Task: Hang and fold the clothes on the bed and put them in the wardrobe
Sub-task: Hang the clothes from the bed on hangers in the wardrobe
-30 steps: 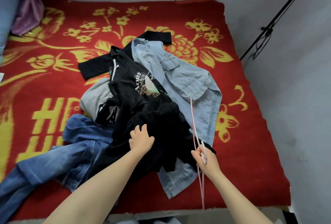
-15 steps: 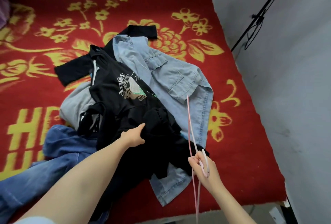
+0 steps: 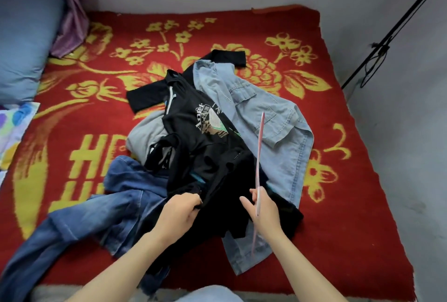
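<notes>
A heap of clothes lies in the middle of the bed: a black printed T-shirt (image 3: 205, 127), a light blue denim shirt (image 3: 273, 120), a grey garment (image 3: 145, 132), blue jeans (image 3: 101, 217) and a black garment (image 3: 225, 188) on top at the front. My left hand (image 3: 180, 211) grips the near edge of the black garment. My right hand (image 3: 262, 207) holds a thin pink hanger (image 3: 260, 156), seen edge-on and pointing away over the pile.
The red blanket (image 3: 350, 205) with yellow flowers covers the bed. A blue pillow (image 3: 24, 43) and purple cloth (image 3: 70, 11) lie at the far left, patterned fabric (image 3: 14, 122) at the left edge. Grey walls stand behind and right, with a black pole (image 3: 391, 28) leaning.
My left hand slid toward me and closed on the black garment's near edge. My right hand with the hanger moved left, closer to it. The view tilted up, showing the pillow.
</notes>
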Demonstrator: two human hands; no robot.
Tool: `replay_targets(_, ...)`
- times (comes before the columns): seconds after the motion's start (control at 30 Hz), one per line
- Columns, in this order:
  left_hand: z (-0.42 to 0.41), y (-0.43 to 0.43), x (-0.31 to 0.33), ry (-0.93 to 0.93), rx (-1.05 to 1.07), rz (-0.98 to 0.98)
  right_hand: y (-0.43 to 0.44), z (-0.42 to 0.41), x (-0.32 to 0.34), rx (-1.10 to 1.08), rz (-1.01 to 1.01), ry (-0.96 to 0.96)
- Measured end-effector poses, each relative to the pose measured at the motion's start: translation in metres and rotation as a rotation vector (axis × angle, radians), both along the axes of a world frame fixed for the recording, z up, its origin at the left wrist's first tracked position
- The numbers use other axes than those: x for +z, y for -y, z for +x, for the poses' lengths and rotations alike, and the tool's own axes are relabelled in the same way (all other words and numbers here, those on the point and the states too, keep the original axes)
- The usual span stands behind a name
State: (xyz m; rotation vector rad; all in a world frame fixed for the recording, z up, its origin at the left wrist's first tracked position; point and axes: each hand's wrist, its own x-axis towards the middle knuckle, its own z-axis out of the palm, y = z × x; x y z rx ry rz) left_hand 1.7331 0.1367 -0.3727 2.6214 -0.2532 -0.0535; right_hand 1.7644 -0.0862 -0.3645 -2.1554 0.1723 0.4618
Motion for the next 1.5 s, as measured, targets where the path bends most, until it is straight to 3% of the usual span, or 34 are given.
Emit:
replay_targets(0.1,-0.025,-0.009,0.012,0.128,-0.109,0.062,-0.026,-0.005,0.000,0.042,-0.012,0.047)
replay_targets(0.2,-0.048,-0.021,0.020,0.180,-0.161,0.080,-0.047,-0.010,0.009,0.233,0.040,0.111)
replay_targets(0.33,-0.064,-0.041,0.032,0.235,-0.060,0.085,-0.077,-0.017,0.023,0.587,0.001,0.131)
replay_targets(0.47,-0.075,-0.063,0.046,0.280,0.086,-0.008,-0.102,-0.031,0.017,0.699,-0.037,0.050)
replay_targets(0.57,-0.084,-0.074,0.053,0.233,0.221,-0.196,-0.115,-0.029,0.016,0.787,-0.218,0.157)
replay_targets(0.63,-0.089,-0.083,0.054,0.159,0.371,-0.332,-0.123,-0.022,0.028,0.761,-0.258,0.250)
replay_targets(0.73,-0.092,-0.099,0.051,0.085,0.587,-0.476,-0.131,-0.005,0.060,0.524,-0.088,0.304)
replay_targets(0.97,-0.071,-0.115,0.064,0.039,0.755,-0.956,-0.162,-0.006,0.116,0.397,0.256,0.352)
replay_targets(1.03,-0.072,-0.118,0.066,0.079,0.683,-0.915,-0.164,-0.011,0.116,0.427,0.253,0.380)
replay_targets(1.17,-0.088,-0.123,0.056,0.071,0.488,-0.610,-0.158,-0.018,0.106,0.415,0.224,0.369)
replay_targets(1.37,-0.103,-0.124,0.048,0.038,0.475,-0.327,-0.150,-0.026,0.099,0.380,0.157,0.419)
replay_targets(1.5,-0.113,-0.124,0.053,0.208,0.473,-0.207,-0.141,-0.034,0.092,0.428,0.087,0.433)
